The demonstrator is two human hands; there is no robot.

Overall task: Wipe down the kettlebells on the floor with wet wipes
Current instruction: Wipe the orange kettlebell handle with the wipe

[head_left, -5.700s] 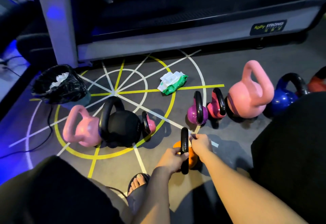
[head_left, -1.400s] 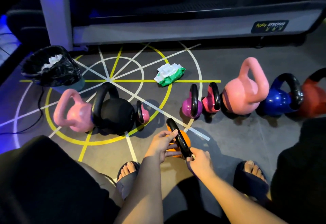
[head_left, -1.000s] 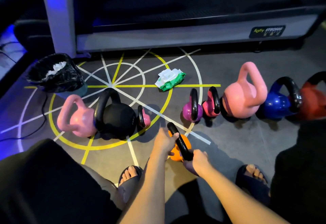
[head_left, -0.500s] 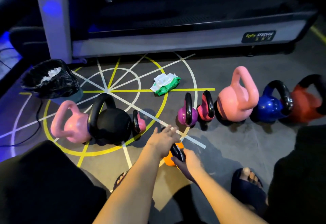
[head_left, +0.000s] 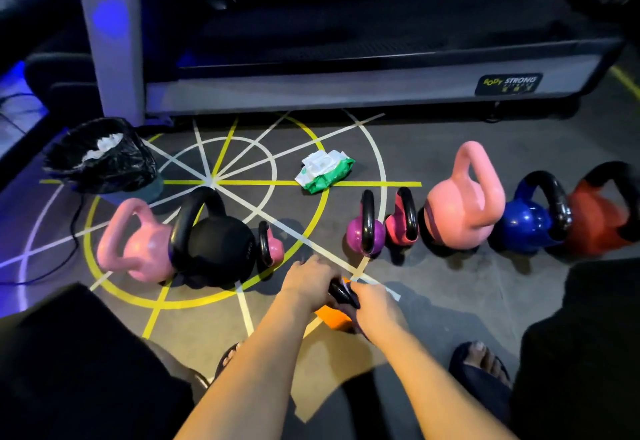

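Both hands on the small orange kettlebell with a black loop handle (head_left: 333, 317), low on the grey floor (head_left: 450, 284) before me.

My left hand (head_left: 306, 282) curls over the handle's top and my right hand (head_left: 375, 304) clamps its near end. Any wipe is hidden. I judge a damp handle could slip and tip the bell toward the sandalled foot (head_left: 481, 360).

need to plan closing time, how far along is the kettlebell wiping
Done: used wipes in the bin bag show some wiping. In hand: left hand and right hand grip the orange kettlebell by its handle. Left: unclear which of the eight other kettlebells are clean.
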